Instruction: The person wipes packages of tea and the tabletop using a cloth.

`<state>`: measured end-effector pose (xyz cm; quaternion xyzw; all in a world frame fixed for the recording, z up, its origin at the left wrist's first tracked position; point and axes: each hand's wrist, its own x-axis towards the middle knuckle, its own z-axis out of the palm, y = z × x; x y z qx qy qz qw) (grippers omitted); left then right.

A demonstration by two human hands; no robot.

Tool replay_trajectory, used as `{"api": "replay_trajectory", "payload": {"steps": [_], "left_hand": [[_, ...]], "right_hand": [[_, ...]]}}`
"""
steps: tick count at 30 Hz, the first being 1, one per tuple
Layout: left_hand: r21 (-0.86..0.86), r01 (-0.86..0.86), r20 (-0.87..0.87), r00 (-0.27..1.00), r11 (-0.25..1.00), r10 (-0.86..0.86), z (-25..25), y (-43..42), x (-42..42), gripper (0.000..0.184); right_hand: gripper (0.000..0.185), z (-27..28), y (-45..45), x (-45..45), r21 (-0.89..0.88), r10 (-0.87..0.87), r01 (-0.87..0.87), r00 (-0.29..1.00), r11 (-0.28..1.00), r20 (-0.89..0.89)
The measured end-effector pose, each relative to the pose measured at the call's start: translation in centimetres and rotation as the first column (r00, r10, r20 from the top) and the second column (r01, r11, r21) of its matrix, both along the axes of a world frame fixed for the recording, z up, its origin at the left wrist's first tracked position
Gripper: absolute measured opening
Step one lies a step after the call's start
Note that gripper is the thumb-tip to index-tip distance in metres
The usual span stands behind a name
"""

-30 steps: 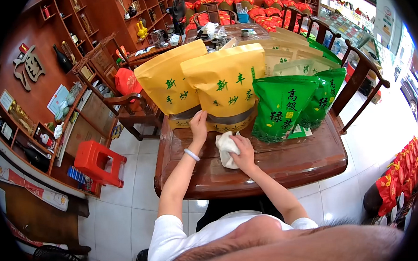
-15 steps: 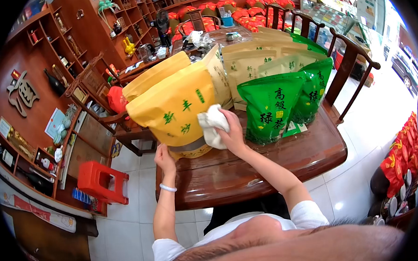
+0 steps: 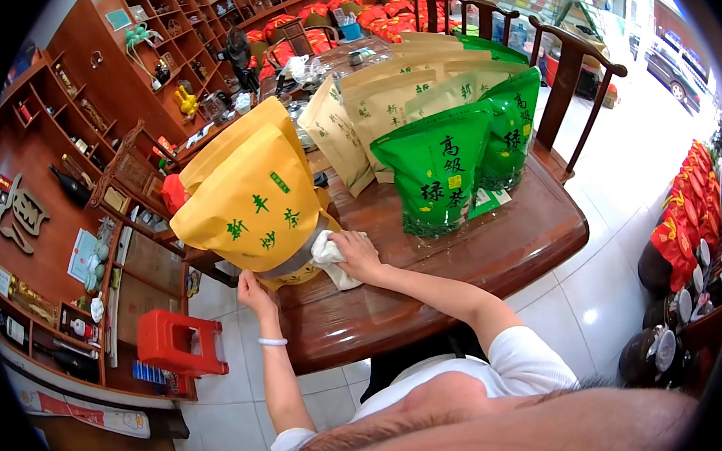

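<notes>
Front yellow bag stands at left edge of the counter. Right hand: grip clamped on white cloth, touching bag's base. Left hand at lower corner, probably steadying it; cannot tell whether that grip pinches. Front green bag stands apart, presumably leaving room.

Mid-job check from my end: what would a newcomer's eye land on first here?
Probably the big yellow bag at the table's left front, with the left hand at its lower left corner and the right hand on a white cloth by its lower right. Next, the glossy green pouch standing farther right, then the red stool on the floor at left.
</notes>
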<state>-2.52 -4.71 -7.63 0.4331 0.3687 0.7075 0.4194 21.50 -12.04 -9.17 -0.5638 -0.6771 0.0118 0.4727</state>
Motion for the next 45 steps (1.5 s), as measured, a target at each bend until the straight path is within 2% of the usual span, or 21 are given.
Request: {"api": "replay_trajectory", "payload": {"steps": [4, 6, 7, 10, 12, 13, 16, 18, 20, 22, 24, 26, 27, 29, 30, 33, 36, 39, 42, 44, 45], "left_hand": [[-0.061, -0.027, -0.002, 1.000, 0.998, 0.027, 1.8, -1.9, 1.5, 0.020], [0.294, -0.390, -0.168, 0.877, 0.872, 0.449, 2.2, -4.1, 3.0, 0.021], [0.376, -0.369, -0.279, 0.830, 0.850, 0.484, 2.8, -5.2, 3.6, 0.021], [0.178, 0.091, -0.297, 0.954, 0.980, -0.035, 4.3, -8.2, 9.0, 0.020], [0.111, 0.426, -0.409, 0.843, 0.898, -0.350, 5.0, -8.6, 12.8, 0.027], [0.060, 0.492, -0.371, 0.819, 0.869, -0.438, 4.8, -8.2, 14.8, 0.031], [0.012, 0.639, -0.213, 0.753, 0.769, -0.622, 5.1, -6.3, 21.2, 0.043], [0.027, 0.671, -0.175, 0.733, 0.741, -0.657, 6.1, -5.5, 25.4, 0.041], [0.038, 0.702, -0.141, 0.708, 0.711, -0.692, 6.2, -4.9, 27.6, 0.039], [0.005, 0.820, -0.057, 0.571, 0.572, -0.819, 5.6, -4.0, 29.2, 0.033], [0.080, 0.801, 0.108, 0.585, 0.593, -0.804, 4.7, -4.1, 29.8, 0.025], [0.154, 0.766, 0.500, 0.485, 0.625, -0.718, 5.1, -5.6, 30.0, 0.023], [0.079, 0.705, 0.283, 0.662, 0.705, -0.694, 4.6, -5.7, 29.6, 0.024], [0.092, 0.693, 0.204, 0.690, 0.715, -0.695, 4.1, -5.4, 28.7, 0.023], [0.108, 0.688, 0.128, 0.706, 0.718, -0.696, 3.9, -5.3, 28.2, 0.022], [0.070, 0.572, 0.213, 0.792, 0.817, -0.573, 4.6, -5.5, 26.1, 0.021], [0.087, 0.466, 0.294, 0.833, 0.881, -0.469, 5.8, -6.5, 25.4, 0.021], [0.108, 0.405, 0.265, 0.869, 0.908, -0.419, 5.4, -6.2, 24.5, 0.021], [0.145, 0.403, 0.269, 0.863, 0.904, -0.428, 4.9, -5.5, 23.2, 0.024], [0.113, 0.295, 0.256, 0.914, 0.949, -0.315, 6.5, -6.2, 22.4, 0.023], [0.120, 0.276, 0.212, 0.931, 0.953, -0.297, 5.9, -5.6, 21.5, 0.024]], "right_hand": [[0.059, 0.2, -1.7, 0.9, -0.003, 0.019, -0.019, 1.000, 1.000, -0.012], [0.062, 0.3, -4.4, 2.3, 0.076, 0.121, -0.118, 0.992, 0.990, -0.038], [0.062, 0.3, -6.2, 3.2, 0.042, 0.104, -0.103, 0.994, 0.994, -0.038], [0.058, 0.5, -11.0, 7.2, 0.053, 0.044, -0.038, 0.994, 0.998, -0.104], [0.055, 0.2, -12.9, 10.1, 0.135, -0.072, 0.104, 0.973, 0.985, -0.219], [0.056, 0.8, -13.9, 11.4, 0.145, -0.115, 0.158, 0.956, 0.977, -0.271], [0.057, 3.9, -15.4, 14.8, 0.215, -0.154, 0.266, 0.889, 0.940, -0.431], [0.058, 7.1, -15.6, 16.4, 0.298, -0.268, 0.339, 0.929, 0.892, -0.254], [0.058, 10.1, -14.7, 16.7, 0.331, -0.273, 0.354, 0.925, 0.875, -0.266], [0.058, 13.1, -13.5, 16.0, 0.368, -0.284, 0.327, 0.944, 0.871, -0.166], [0.058, 16.2, -12.2, 14.5, 0.402, -0.306, 0.269, 0.952, 0.875, 0.028], [0.057, 17.2, -10.2, 13.5, 0.439, -0.285, 0.209, 0.952, 0.874, 0.114], [0.057, 17.5, -9.7, 13.8, 0.439, -0.281, 0.209, 0.954, 0.874, 0.104], [0.056, 18.5, -8.4, 14.9, 0.434, -0.410, 0.273, 0.873, 0.858, 0.263], [0.056, 18.1, -7.5, 16.4, 0.481, -0.450, 0.314, 0.871, 0.819, 0.199], [0.056, 17.4, -7.0, 21.1, 0.432, -0.577, 0.508, 0.816, 0.745, 0.035], [0.059, 17.0, -8.0, 20.9, 0.484, -0.453, 0.461, 0.880, 0.744, -0.143], [0.060, 13.9, -7.0, 16.3, 0.517, -0.278, 0.274, 0.958, 0.811, -0.072], [0.058, 8.7, -7.2, 13.0, 0.396, -0.232, 0.206, 0.972, 0.895, 0.020], [0.069, 5.1, -7.7, 12.3, 0.276, -0.157, 0.156, 0.987, 0.949, -0.017], [0.074, 2.3, -7.7, 12.0, 0.165, -0.158, 0.178, 0.979, 0.970, -0.129]]}}
